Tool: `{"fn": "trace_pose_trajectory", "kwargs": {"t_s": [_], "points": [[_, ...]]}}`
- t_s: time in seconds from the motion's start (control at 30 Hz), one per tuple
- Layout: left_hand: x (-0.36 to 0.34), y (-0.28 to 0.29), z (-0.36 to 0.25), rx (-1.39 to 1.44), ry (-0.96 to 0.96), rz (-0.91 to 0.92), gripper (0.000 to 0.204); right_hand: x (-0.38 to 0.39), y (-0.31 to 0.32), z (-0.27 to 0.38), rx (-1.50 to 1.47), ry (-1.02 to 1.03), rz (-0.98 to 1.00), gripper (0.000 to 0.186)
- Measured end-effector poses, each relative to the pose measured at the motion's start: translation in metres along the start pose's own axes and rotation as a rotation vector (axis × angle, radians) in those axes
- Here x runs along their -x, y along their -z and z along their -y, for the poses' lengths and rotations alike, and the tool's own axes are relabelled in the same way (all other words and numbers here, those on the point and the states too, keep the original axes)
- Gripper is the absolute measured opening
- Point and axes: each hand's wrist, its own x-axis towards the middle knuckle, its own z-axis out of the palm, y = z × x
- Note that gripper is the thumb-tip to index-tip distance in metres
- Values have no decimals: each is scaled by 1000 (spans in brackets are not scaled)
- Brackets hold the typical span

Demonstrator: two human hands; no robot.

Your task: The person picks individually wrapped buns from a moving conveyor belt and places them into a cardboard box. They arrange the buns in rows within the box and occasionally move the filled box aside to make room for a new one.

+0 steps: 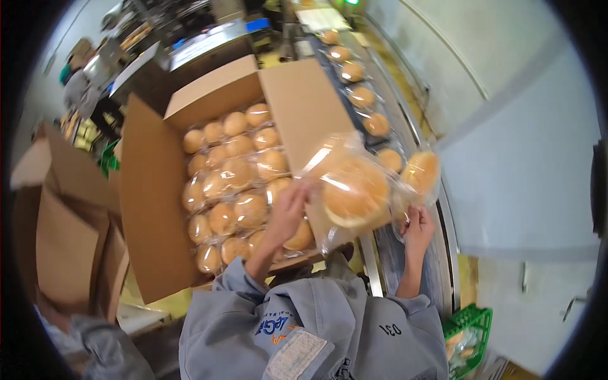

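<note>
My left hand (290, 208), slightly blurred, pinches the edge of a clear bag with a round golden bun (356, 191) inside. This bagged bun hangs over the right side of an open cardboard box (155, 209). Rows of wrapped buns (235, 176) fill the box below and left of it. My right hand (418, 229) is closed on the plastic of another bagged bun (420, 172), which sticks up above the fingers over the conveyor (405, 120). Close behind that one, a further wrapped bun (390, 160) lies on the belt.
Several wrapped buns (361, 97) sit in line up the conveyor. A green crate (470, 342) holding bagged items stands at lower right. At left are more cardboard (69, 234) and a grey sleeve (107, 348). Farther off, a person (85, 95) stands near metal tables (212, 47).
</note>
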Motion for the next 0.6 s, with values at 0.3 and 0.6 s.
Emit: {"fn": "trace_pose_trajectory", "kwargs": {"t_s": [0.3, 0.6], "points": [[-70, 237, 99, -546, -118, -648, 21, -40, -342, 61, 207, 603, 478, 19], [9, 256, 219, -802, 212, -437, 30, 3, -368, -66, 718, 813, 624, 32]]}}
